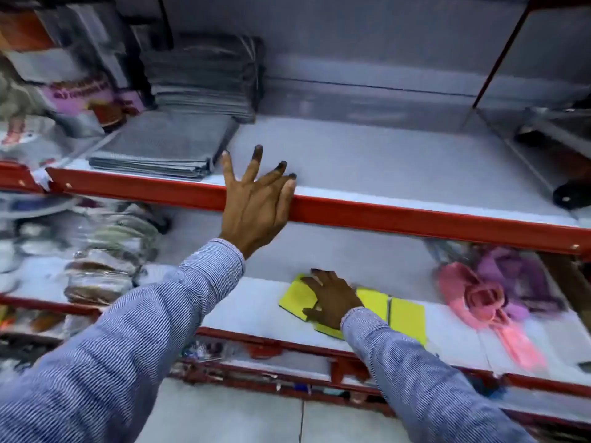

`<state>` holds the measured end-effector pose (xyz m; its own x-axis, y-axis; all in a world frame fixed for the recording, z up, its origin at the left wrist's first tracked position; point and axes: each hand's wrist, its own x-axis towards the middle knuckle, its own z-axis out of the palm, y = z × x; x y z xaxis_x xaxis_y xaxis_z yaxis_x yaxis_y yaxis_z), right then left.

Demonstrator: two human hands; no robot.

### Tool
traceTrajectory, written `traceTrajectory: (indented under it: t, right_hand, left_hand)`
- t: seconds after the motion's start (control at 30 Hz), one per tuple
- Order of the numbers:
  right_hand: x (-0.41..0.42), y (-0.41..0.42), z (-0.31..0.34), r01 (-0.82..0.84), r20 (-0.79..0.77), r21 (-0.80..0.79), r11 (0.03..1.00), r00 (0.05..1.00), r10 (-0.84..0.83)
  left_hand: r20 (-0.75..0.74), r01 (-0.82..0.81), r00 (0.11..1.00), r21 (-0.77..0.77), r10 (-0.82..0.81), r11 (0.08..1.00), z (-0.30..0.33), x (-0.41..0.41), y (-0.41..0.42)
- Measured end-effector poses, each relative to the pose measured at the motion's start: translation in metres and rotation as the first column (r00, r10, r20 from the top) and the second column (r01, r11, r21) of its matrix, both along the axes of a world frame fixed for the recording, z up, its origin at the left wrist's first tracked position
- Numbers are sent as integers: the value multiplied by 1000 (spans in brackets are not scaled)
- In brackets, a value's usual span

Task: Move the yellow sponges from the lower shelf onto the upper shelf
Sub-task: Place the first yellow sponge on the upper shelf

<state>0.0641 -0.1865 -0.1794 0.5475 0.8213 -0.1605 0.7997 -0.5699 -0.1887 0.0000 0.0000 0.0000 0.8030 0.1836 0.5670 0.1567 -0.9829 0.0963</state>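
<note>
Reaching for yellow sponges [406, 314] on the lower shelf [256, 318].
Right hand [332, 298] lies flat on them, grasp uncertain; left hand [256, 206], fingers spread and released, hovers above that shelf.

The upper shelf [399, 161] is bare across its middle and right. Folded grey cloths [160, 151] fill its left end. Its red front rail [415, 219] overhangs the lower shelf [256, 302].

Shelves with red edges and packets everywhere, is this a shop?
Probably a shop. Red-edged shelves hold stacked grey cloths, plastic-wrapped goods and yellow sponges, like stock laid out for sale.
</note>
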Motion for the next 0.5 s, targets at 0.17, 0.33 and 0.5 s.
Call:
traceTrajectory:
  t: [0.17, 0.33, 0.5]
  right_hand:
    - [0, 28, -33, 144, -25, -181, 973, 988, -151]
    - [3, 29, -18, 44, 34, -97, 994, 999, -41]
    - [-14, -2, 49, -297, 170, 157, 942, 948, 271]
  left_hand:
    - [20, 17, 1000, 13, -17, 1000, -5, 1, 4]
    - [9, 26, 1000, 17, -27, 1000, -7, 1, 9]
    - [-27, 36, 999, -17, -36, 999, -5, -5, 7]
